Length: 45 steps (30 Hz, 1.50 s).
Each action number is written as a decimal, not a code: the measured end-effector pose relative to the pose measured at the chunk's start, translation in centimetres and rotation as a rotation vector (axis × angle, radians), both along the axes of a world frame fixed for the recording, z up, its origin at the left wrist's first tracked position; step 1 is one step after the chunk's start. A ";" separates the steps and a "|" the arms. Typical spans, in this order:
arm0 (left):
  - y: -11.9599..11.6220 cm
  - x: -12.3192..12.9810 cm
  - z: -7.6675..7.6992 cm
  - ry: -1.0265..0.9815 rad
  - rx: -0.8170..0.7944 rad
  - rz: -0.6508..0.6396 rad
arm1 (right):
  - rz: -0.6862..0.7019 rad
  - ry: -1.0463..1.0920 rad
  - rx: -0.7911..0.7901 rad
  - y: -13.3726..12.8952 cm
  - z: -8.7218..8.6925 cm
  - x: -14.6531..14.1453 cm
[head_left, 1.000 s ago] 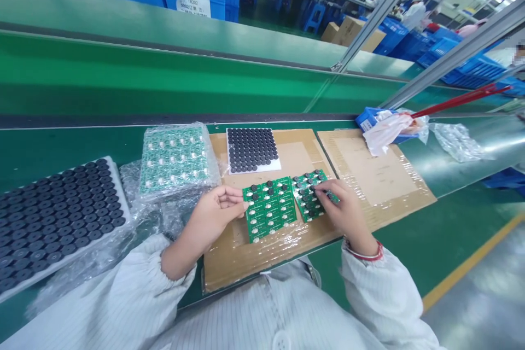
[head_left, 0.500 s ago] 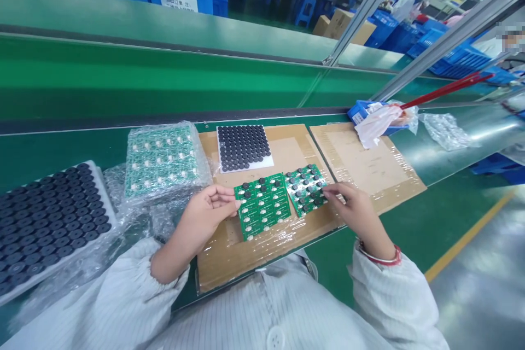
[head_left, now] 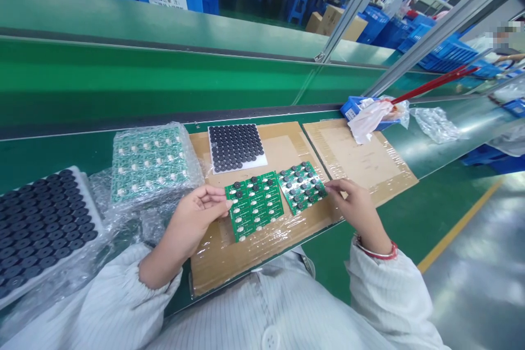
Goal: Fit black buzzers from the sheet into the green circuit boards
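Note:
My left hand (head_left: 200, 213) pinches the left edge of a green circuit board (head_left: 256, 209) between thumb and fingers. Several round black parts sit along this board's far end, and pale oval parts show on the rest. Touching or slightly overlapping it on the right is a second green circuit board (head_left: 301, 192), dotted with black round parts across its face. My right hand (head_left: 350, 197) is closed, thumb and forefinger at that second board's right edge. Behind both boards lies a white sheet (head_left: 259, 161) with rows of black round parts (head_left: 235, 145).
Cardboard sheets (head_left: 217, 276) cover the bench under the boards. To the left are a bubble-wrapped stack of boards (head_left: 150, 161) and a larger tray of black round parts (head_left: 45, 219). A blue bin (head_left: 350, 106) with plastic bags stands at the back right, near a metal post (head_left: 348, 13).
The whole view has shifted slightly, so things appear a little further left. My right fingertips have moved slightly right, to the second board's edge. My left hand keeps its grip.

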<state>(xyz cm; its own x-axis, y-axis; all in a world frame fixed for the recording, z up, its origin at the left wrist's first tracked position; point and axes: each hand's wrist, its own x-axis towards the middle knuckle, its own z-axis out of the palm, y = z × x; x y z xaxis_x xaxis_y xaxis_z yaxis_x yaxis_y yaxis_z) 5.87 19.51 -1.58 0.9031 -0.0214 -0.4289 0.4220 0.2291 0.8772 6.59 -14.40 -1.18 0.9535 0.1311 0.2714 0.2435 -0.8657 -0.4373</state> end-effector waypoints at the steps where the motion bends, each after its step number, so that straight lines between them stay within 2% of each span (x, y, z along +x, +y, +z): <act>1: 0.0 0.0 0.0 -0.004 -0.001 0.005 | -0.001 0.007 0.004 0.1 -0.1 0.0; 10: 0.5 -0.5 -0.2 -0.135 -0.005 0.078 | -0.038 0.026 0.038 0.3 0.0 0.1; 12: 0.6 -0.6 -0.4 -0.184 -0.002 0.114 | -0.005 0.051 0.031 0.4 0.3 0.0; 17: 0.6 -0.7 -0.5 -0.239 -0.044 0.210 | 0.186 0.162 0.020 0.7 0.3 -0.1; 23: 0.3 -0.6 0.5 -0.302 -0.137 0.344 | 0.273 0.168 0.012 1.0 -0.4 0.1; 29: 0.7 -0.3 1.3 -0.370 -0.211 0.516 | 0.287 0.174 0.040 0.9 -0.5 0.1; 32: 1.0 -0.2 1.2 -0.382 -0.229 0.548 | 0.268 0.163 0.049 1.0 -0.1 0.1; 35: 1.0 -0.2 1.0 -0.393 -0.223 0.536 | 0.268 0.080 0.054 2.3 0.4 0.5; 37: 1.0 -0.3 0.9 -0.393 -0.212 0.522 | 0.318 0.023 0.033 4.1 0.6 1.0; 41: 1.1 -0.2 0.8 -0.411 -0.235 0.526 | 0.455 0.009 -0.147 8.3 0.5 2.5; 45: 1.6 0.1 1.1 -0.420 -0.282 0.564 | 0.450 0.039 -0.297 10.7 0.3 3.5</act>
<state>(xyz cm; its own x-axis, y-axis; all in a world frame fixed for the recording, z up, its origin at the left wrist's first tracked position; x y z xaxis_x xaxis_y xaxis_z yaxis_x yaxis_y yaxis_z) 5.94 21.10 -0.45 0.8961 0.4339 -0.0931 -0.1821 0.5509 0.8145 10.12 -3.69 -0.90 0.7942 0.5944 0.1261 0.6071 -0.7675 -0.2058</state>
